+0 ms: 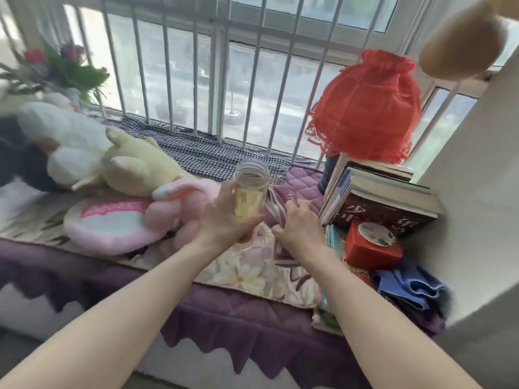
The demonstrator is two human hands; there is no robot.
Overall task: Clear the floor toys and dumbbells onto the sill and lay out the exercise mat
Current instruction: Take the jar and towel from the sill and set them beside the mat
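Gripping a clear jar (250, 189) w/ yellowish contents, the left hand (224, 217) is wrapping its fingers round the glass, lid off, above the sill (112, 276). The right hand (297, 224) is clenching on striped cloth (276, 211) beside the book stack (376, 192). Plush toys — pink (132, 220), cream (140, 167), white (64, 141) — are lying on the sill, left of the jar. Motion blur; jar contents unclear, poss. liquid.
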